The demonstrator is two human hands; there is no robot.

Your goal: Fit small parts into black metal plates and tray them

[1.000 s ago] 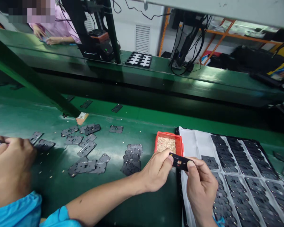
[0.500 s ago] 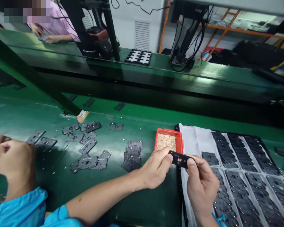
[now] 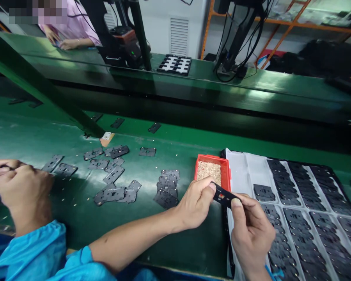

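Note:
Between my two hands is a flat black plastic plate point(image 3: 223, 194) with small cut-outs. My left hand point(image 3: 196, 203) pinches its left end, and my right hand point(image 3: 250, 226) pinches the right end. Just behind the plate stands a red box point(image 3: 229, 175) holding small pale tan bits point(image 3: 208, 173). Under and beside my right hand lies a tray with white compartments point(image 3: 236, 166), where rows of similar black plates point(image 3: 294, 234) overlap. A single plate point(image 3: 264, 192) sits in a compartment near my right fingers. Left of my left wrist, several more plates point(image 3: 167, 187) are stacked loosely.
A co-worker's hands point(image 3: 23, 183) in blue sleeves are close on the left. More black plates point(image 3: 114, 193) lie scattered on the green table point(image 3: 175, 249). A green post point(image 3: 55, 93) slants across the left. Beyond, a belt carries plates point(image 3: 154, 127); another person point(image 3: 73, 27) sits opposite.
The plate has tilted slightly, its right end lower, while both my hands keep hold of it. The whole view has shifted a little. At the left, the co-worker's hands show more.

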